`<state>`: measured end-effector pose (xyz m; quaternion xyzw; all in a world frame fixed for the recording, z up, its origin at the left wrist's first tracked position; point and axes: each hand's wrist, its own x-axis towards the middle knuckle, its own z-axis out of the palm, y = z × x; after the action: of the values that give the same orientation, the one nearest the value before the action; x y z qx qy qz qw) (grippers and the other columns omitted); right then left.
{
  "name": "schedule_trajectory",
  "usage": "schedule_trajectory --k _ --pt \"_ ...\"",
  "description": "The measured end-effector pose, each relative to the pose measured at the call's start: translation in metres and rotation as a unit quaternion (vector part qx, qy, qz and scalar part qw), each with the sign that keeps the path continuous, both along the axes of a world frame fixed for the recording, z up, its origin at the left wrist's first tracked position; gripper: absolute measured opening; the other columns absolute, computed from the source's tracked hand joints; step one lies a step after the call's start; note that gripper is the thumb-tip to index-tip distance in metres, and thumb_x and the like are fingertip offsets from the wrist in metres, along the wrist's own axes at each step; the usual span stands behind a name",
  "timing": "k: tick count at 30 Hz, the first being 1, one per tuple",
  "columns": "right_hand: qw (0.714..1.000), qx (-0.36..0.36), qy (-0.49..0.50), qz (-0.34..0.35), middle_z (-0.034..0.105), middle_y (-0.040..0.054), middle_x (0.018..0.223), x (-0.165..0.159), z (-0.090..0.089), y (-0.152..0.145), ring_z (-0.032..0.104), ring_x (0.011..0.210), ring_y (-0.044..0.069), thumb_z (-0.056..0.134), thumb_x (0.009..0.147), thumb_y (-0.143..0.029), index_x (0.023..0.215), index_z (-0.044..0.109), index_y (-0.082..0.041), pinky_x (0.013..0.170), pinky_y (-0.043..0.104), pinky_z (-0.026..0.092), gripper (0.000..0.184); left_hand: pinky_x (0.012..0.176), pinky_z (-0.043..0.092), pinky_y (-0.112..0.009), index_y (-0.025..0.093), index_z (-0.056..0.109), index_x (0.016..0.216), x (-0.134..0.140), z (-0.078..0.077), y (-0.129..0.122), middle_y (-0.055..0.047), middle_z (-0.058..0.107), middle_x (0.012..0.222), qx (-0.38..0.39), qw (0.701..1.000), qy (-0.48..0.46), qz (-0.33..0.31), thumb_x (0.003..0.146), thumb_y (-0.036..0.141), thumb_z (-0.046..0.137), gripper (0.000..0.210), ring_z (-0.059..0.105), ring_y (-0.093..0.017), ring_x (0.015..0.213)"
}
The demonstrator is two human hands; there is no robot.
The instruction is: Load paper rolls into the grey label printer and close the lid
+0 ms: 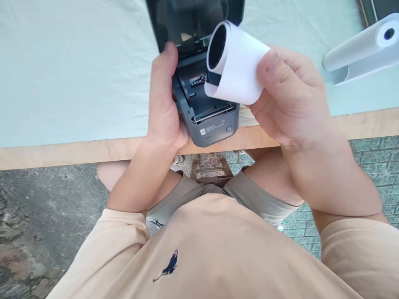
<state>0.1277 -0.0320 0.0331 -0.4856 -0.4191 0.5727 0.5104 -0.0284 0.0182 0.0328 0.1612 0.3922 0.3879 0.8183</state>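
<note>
A dark label printer with its lid raised is at the table's front edge. Wrapped round its left side is my left hand, the thumb lying by the lid hinge. Between the thumb and fingers of my right hand is a small white paper roll, its loose end curling down. The roll is tilted above the printer's open paper bay, hiding part of it. My right fingertips are mostly hidden behind the paper.
A larger white paper roll, partly unrolled, lies at the right of the table. Behind it, a dark object shows at the top right corner. The table's wooden front edge runs above my thighs, with a wooden stool below.
</note>
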Motion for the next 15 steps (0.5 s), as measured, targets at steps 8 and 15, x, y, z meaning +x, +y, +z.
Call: schedule_trajectory --k 8,15 --pt "0.999 -0.003 -0.045 0.001 0.074 0.0009 0.099 0.006 -0.004 0.000 0.073 0.099 0.025 0.078 0.083 -0.073 0.100 0.078 -0.030 0.088 0.045 0.066 0.046 0.118 0.059 -0.049 0.016 0.076 0.101 -0.005 -0.015 -0.004 -0.006 0.079 0.117 0.099 0.991 -0.078 -0.053 0.111 0.047 0.035 0.052 0.060 -0.033 0.147" --pt "0.989 0.025 -0.125 0.071 0.071 0.0027 0.132 0.022 -0.002 -0.005 0.050 0.152 0.030 0.074 0.086 -0.076 0.093 0.080 -0.028 0.130 0.049 0.046 0.049 0.114 0.060 -0.044 0.015 0.075 0.107 -0.010 -0.022 0.002 -0.010 0.079 0.106 0.076 0.988 -0.065 -0.118 0.107 0.054 0.043 0.050 0.069 -0.034 0.135"
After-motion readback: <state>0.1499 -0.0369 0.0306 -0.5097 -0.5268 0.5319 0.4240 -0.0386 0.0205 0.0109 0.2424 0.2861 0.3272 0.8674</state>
